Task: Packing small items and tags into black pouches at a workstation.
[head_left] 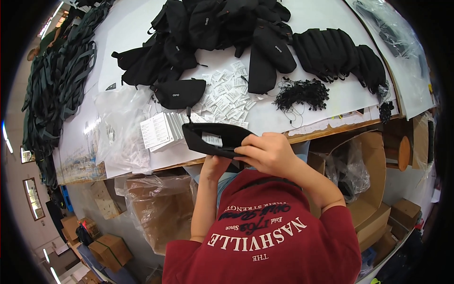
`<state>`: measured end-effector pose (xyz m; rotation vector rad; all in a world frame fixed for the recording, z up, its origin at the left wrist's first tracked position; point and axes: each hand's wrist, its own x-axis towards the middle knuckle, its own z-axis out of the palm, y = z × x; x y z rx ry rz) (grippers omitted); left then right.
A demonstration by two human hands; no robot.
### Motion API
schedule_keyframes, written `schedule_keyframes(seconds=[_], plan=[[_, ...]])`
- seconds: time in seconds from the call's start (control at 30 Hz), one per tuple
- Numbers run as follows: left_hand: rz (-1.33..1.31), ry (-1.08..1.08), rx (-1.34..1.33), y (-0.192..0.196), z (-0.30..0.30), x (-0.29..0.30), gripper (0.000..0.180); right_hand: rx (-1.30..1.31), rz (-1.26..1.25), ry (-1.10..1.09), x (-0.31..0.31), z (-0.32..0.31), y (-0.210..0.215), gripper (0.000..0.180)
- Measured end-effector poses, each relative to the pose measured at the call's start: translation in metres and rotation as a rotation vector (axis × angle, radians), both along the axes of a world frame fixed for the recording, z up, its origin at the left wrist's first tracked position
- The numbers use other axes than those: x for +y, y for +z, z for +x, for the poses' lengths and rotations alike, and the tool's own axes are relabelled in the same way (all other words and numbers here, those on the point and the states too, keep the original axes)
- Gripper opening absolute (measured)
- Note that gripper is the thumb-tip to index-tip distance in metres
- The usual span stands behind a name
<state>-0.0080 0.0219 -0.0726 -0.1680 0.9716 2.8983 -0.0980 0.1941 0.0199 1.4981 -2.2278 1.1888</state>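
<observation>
I count: left hand [216, 165], one; right hand [267, 151], one; held pouch [231, 134], one; white packet [212, 139] inside it, one; leaflet stack [158, 132], one. Piled black pouches [203, 29] overlap; I cannot total them.

black pouch [197, 143]; zip end left, mouth gaping; at the table's [267, 113] near side; white printed packet [211, 139] inside

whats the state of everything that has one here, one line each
held pouch: mouth open
white packet: inside the held pouch
right hand: fingers closed on the pouch's edge
left hand: beneath the pouch, fingers mostly hidden
loose white packets: heaped, scattered
white cards: close together in a row
black cords: tangled
plastic bag on the table: crumpled
right-hand cardboard box: open
</observation>
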Motion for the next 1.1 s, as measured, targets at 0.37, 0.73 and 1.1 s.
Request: schedule_keyframes(seconds=[0.37, 0.73, 1.1], plan=[[0.126, 0.074, 0.095, -0.005, -0.008, 0.002, 0.069, -0.052, -0.008, -0.048, -0.003, 0.001, 0.003, 0.023], [0.220, 0.082, 0.025, -0.014, -0.003, 0.003, 0.062, -0.069, 0.088, -0.134, -0.003, -0.001, 0.007, 0.028], [0.258, 0.204, -0.149, -0.008, -0.010, 0.011, 0.046, -0.806, -0.299, -0.264, 0.005, 0.005, -0.007, 0.016]])
